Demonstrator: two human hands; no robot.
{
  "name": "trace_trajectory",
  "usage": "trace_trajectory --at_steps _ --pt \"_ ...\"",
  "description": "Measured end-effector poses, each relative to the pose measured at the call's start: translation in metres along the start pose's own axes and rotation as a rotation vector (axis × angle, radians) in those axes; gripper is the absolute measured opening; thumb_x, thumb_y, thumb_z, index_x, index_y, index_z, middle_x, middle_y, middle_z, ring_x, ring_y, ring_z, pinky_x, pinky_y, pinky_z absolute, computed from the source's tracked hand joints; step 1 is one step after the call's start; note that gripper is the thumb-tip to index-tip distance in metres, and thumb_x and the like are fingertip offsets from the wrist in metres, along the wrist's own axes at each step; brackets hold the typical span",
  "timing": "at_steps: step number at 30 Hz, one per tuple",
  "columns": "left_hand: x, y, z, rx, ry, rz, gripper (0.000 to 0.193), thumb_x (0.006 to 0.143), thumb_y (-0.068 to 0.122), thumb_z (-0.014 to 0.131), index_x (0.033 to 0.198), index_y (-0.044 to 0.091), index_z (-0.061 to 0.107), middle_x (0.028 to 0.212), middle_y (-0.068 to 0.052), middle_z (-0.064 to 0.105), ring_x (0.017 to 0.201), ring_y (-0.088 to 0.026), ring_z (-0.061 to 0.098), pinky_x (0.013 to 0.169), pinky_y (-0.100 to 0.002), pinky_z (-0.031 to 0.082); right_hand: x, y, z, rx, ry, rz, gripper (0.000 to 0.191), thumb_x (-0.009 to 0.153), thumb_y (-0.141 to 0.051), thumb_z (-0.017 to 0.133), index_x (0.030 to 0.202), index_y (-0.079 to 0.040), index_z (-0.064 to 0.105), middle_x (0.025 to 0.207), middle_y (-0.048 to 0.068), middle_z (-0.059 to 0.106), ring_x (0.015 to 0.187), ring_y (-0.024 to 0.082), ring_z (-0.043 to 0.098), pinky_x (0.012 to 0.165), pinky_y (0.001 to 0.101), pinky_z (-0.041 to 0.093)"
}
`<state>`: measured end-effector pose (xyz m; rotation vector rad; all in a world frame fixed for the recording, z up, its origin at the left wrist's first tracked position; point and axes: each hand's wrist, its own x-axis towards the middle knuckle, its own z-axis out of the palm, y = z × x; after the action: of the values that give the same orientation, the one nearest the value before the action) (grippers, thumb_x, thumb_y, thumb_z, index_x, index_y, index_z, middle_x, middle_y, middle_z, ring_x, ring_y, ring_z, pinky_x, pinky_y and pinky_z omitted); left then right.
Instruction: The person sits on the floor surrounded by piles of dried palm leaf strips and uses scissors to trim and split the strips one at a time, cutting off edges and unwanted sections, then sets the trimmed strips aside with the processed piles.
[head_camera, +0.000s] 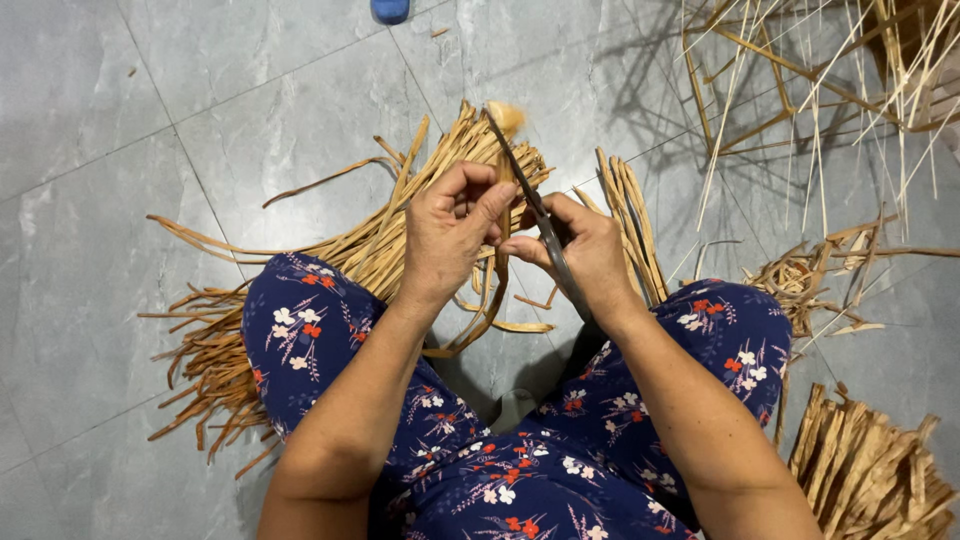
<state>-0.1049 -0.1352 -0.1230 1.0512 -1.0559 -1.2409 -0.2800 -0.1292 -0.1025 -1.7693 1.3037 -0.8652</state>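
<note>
Even, fairly bright light is spread across the polished grey tile floor (120, 250). Soft sheen is seen on the tiles, without harsh glare. Thin criss-cross shadows are cast at upper right by the pale upright reed stalks (800, 100). Focus is held sharp centrally; slight wide-angle stretching is noted at the edges.

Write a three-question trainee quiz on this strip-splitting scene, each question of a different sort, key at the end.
1. True or false: the right hand grips a long dark blade.
2. What does the left hand pinch? A) a tan strip B) a blue cup C) a cord
3. Fill in: the large pile of strips lies on the grey tiled ____.

Key: 1 true; 2 A; 3 floor.
</note>
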Motion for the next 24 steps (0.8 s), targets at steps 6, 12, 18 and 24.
trace_trajectory --at_steps 6,12,18,24 --pt "-0.003 0.002 0.002 -0.057 0.003 0.034 0.013 0.098 0.013 0.072 0.105 0.003 0.068 0.086 0.003 0.070 0.071 0.000 0.062 0.060 -0.017 0.054 0.006 0.011 0.007 0.298 0.022 0.301 0.037 0.085 -0.029 0.082 0.106 -0.003 0.068 0.065 0.001 0.060 0.051 0.010 0.055 0.043 0.0272 0.043" --pt "-0.013 0.015 0.009 0.073 -0.019 0.317 0.010 0.101 0.006 0.071 0.111 0.006 0.069 0.105 0.001 0.069 0.088 -0.004 0.069 0.074 -0.019 0.061 0.010 0.044 0.017 0.628 -0.116 0.335 0.040 0.094 -0.038 0.066 0.117 -0.006 0.060 0.089 0.005 0.070 0.063 0.013 0.067 0.051 0.0265 0.056" --pt "-0.019 0.020 0.015 0.320 -0.349 0.680 0.007 0.095 0.008 0.076 0.101 0.009 0.074 0.103 0.001 0.074 0.089 -0.005 0.069 0.079 -0.024 0.057 0.007 0.069 0.013 1.011 -0.060 0.603 0.032 0.094 -0.024 0.068 0.114 0.001 0.062 0.101 0.011 0.071 0.088 0.018 0.072 0.074 0.0291 0.062" --pt "-0.014 0.007 0.007 0.152 -0.085 -0.047 0.018 0.101 0.020 0.068 0.103 0.005 0.079 0.098 -0.008 0.080 0.069 -0.011 0.062 0.057 -0.023 0.050 0.014 0.047 -0.018 0.815 -0.063 0.233 0.036 0.089 -0.013 0.075 0.121 -0.006 0.059 0.094 0.013 0.072 0.077 0.019 0.069 0.069 0.0301 0.057"
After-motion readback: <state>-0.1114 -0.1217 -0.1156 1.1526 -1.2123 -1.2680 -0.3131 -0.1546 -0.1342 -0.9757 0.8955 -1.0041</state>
